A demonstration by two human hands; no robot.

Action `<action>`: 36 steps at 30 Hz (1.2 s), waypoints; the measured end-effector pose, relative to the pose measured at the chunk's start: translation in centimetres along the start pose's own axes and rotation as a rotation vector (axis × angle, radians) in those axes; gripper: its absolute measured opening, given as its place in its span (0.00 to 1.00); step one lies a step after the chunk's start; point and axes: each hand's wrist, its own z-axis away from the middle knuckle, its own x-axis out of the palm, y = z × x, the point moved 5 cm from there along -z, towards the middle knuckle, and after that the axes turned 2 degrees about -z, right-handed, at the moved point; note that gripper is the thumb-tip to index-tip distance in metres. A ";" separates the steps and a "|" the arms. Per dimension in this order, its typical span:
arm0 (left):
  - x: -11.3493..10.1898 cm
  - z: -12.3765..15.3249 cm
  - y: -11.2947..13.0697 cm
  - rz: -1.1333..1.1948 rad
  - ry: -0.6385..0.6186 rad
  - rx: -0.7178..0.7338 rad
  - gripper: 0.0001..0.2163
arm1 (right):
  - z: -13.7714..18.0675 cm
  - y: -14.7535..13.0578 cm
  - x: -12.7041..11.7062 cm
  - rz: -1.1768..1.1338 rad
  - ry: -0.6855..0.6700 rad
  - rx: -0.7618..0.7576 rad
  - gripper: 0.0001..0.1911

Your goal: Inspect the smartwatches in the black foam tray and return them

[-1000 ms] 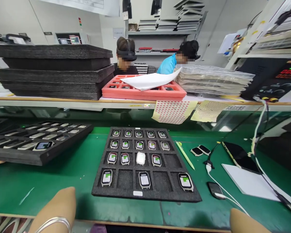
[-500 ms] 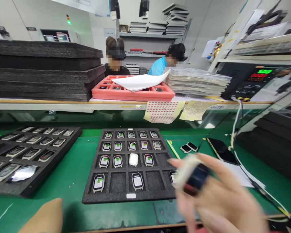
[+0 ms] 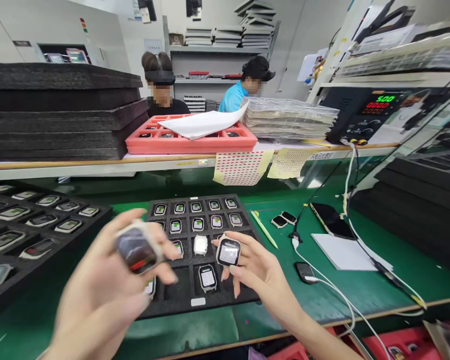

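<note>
Head view: over the left edge of the black foam tray [image 3: 177, 293], the left hand [image 3: 97, 282] grips 1 dark-screened smartwatch [image 3: 135, 249]; over the tray's right side, the right hand [image 3: 261, 270] pinches 1 lit-screened smartwatch [image 3: 228, 252].

Grey shelving [image 3: 217, 62] stands before a pale wall [image 3: 108, 25].

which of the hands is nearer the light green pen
Right hand, on the near side of the pen; the left hand is farther away, off to its left.
</note>
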 end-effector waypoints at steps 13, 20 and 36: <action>4.2 -2.0 -7.5 0.107 -0.364 -0.220 0.25 | 0.0 -0.2 -0.6 0.178 0.192 -0.018 0.14; 4.1 -1.9 -7.6 0.054 -0.376 -0.207 0.20 | -0.2 0.0 -1.0 0.188 0.150 -0.042 0.13; 3.7 -2.9 -7.9 0.033 -0.292 -0.155 0.28 | 0.6 0.6 -0.4 -0.047 -0.045 -0.013 0.22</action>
